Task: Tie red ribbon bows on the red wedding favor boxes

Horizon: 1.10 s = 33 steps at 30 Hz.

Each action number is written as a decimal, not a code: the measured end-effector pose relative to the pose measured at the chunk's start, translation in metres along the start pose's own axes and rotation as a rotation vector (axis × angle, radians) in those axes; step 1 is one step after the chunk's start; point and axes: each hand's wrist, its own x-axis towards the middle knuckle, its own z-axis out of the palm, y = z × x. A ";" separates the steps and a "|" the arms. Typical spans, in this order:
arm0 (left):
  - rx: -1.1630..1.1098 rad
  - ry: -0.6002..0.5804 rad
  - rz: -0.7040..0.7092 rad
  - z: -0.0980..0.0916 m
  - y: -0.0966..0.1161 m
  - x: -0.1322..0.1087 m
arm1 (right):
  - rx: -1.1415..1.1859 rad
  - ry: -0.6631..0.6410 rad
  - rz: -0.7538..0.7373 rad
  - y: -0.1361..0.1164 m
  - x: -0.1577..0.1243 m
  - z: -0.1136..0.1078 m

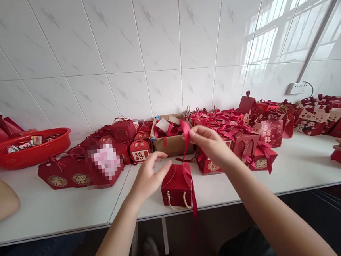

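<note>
A small red gift box (175, 185) with twisted cream rope handles stands at the table's front edge, between my two forearms. My right hand (206, 141) pinches a red ribbon (186, 136) and holds it up above the box; the ribbon runs down through the box's top, and a loose end hangs past the table edge. My left hand (152, 173) hovers at the box's upper left, thumb and fingers apart, with nothing visible in it. Whether the left thumb touches the box flap, I cannot tell.
Behind the box stands an open cardboard carton (173, 145) holding red items. Finished-looking red boxes (218, 127) with ribbons crowd the right, more red boxes (69, 172) the left. A red plastic basket (32, 150) holds wrapped sweets. Co-workers' arms (0, 196) reach in at both sides.
</note>
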 end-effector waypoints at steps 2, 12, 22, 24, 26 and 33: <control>0.113 -0.019 0.035 0.002 -0.005 -0.012 | 0.061 0.074 -0.099 -0.023 0.001 -0.004; -0.072 0.226 -0.094 0.010 -0.028 -0.024 | 0.004 -0.026 0.193 0.001 -0.003 0.032; -0.438 0.258 -0.275 0.013 -0.040 -0.025 | -0.477 -0.071 0.409 0.057 -0.003 0.054; -0.426 0.259 -0.269 0.013 -0.040 -0.025 | -0.519 -0.076 0.416 0.056 -0.003 0.055; -0.407 0.263 -0.258 0.013 -0.040 -0.025 | -0.562 -0.082 0.424 0.056 -0.003 0.058; -0.435 0.259 -0.264 0.013 -0.038 -0.030 | -0.706 -0.133 0.411 0.061 0.000 0.066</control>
